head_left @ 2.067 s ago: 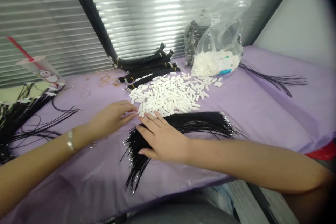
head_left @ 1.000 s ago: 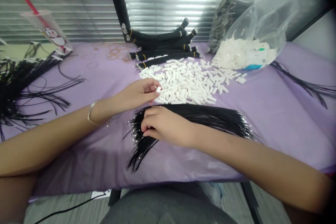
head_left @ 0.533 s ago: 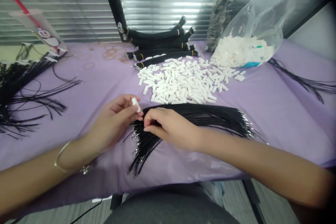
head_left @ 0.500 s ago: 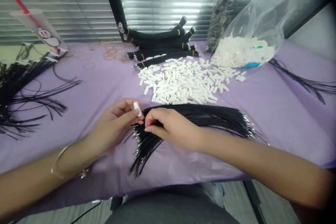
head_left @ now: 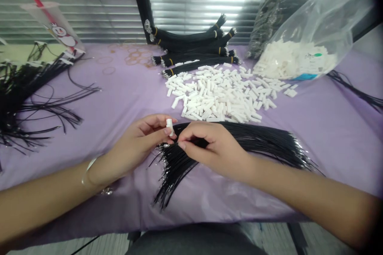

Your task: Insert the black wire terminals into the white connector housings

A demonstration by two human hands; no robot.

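Left fingers (head_left: 159, 136) pinching white piece (head_left: 169, 123), nearly upright

A white piece (head_left: 169, 123) is held by the left hand (head_left: 143, 139), a black cord (head_left: 173, 144) by the right hand (head_left: 211, 141); loose pieces (head_left: 220, 97) are heaped on the far side.

No legible text; bag label (head_left: 314, 62) too blurry

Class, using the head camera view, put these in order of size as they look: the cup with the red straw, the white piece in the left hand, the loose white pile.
Largest to smallest:
1. Loose white pile
2. Cup
3. White piece in the left hand
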